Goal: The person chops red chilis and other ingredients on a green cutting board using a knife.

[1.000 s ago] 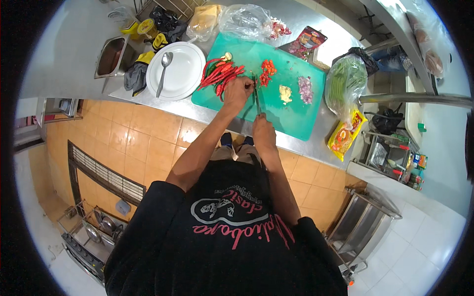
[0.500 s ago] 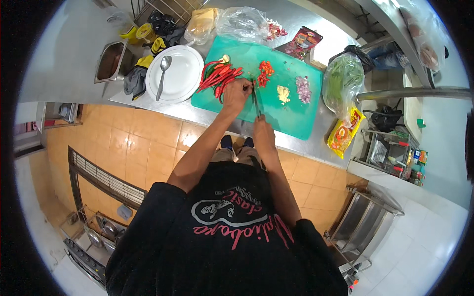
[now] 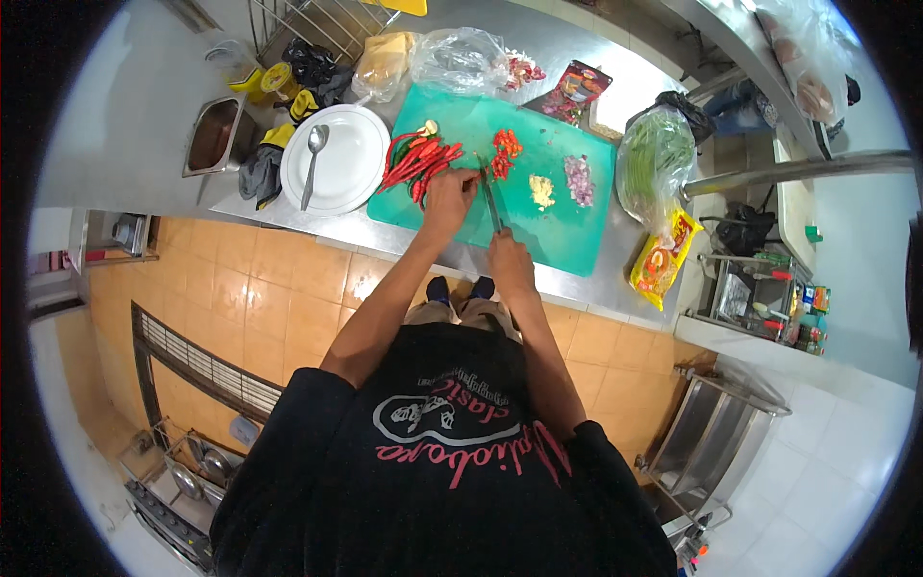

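A green cutting board (image 3: 538, 236) lies on the steel counter. Whole red chillies (image 3: 415, 159) are piled at its left end. Cut red chilli pieces (image 3: 504, 149) lie past the middle, beside a small heap of chopped garlic (image 3: 543, 189) and chopped shallot (image 3: 579, 180). My left hand (image 3: 449, 192) presses a chilli down on the board. My right hand (image 3: 507, 260) grips the handle of a knife (image 3: 490, 202), whose blade points away from me next to the left fingers.
A white plate (image 3: 351, 173) with a spoon (image 3: 312, 159) sits left of the board. A steel tray (image 3: 213, 135), bags and yellow containers stand at the back left. A bag of greens (image 3: 654, 159) and a yellow packet (image 3: 661, 260) lie right. Tiled floor below.
The hands have stayed at the same spot on the board; the knife and the left hand have shifted only slightly.
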The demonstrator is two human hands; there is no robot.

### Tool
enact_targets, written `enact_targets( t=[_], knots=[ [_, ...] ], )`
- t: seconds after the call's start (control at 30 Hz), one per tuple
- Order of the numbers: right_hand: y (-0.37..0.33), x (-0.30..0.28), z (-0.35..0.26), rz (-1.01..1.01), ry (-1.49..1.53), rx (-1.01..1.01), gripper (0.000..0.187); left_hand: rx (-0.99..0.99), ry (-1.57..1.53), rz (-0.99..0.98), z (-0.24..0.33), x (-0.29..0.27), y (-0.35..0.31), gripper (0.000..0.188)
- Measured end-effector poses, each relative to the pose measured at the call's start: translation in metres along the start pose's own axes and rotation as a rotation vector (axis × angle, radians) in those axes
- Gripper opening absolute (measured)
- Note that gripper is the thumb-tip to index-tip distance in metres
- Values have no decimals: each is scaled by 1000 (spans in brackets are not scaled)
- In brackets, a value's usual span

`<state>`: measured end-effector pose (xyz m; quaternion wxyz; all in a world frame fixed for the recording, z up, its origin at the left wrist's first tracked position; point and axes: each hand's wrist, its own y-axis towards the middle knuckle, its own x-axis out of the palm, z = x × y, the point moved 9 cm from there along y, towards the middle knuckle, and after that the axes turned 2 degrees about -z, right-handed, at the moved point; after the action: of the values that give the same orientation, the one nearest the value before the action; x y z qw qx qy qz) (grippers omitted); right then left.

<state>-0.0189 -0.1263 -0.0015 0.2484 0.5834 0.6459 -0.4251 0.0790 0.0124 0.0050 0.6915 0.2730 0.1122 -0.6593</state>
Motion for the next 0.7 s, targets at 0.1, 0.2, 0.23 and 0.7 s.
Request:
enact_targets(
  t=[0.1,0.2,0.23,0.7],
  knots=[
    [-8,0,10,-42,-7,48,28,78,23,52,11,-5,-10,20],
    [-6,-5,10,-26,-28,34,30,10,-41,51,7,-7,-12,21],
    [-2,-8,6,-5,-32,-6,30,5,-60,44,4,-7,-10,22],
    [-10,-6,10,-2,33,-17,30,-34,-84,-69,-1,1,5,16]
  ],
)
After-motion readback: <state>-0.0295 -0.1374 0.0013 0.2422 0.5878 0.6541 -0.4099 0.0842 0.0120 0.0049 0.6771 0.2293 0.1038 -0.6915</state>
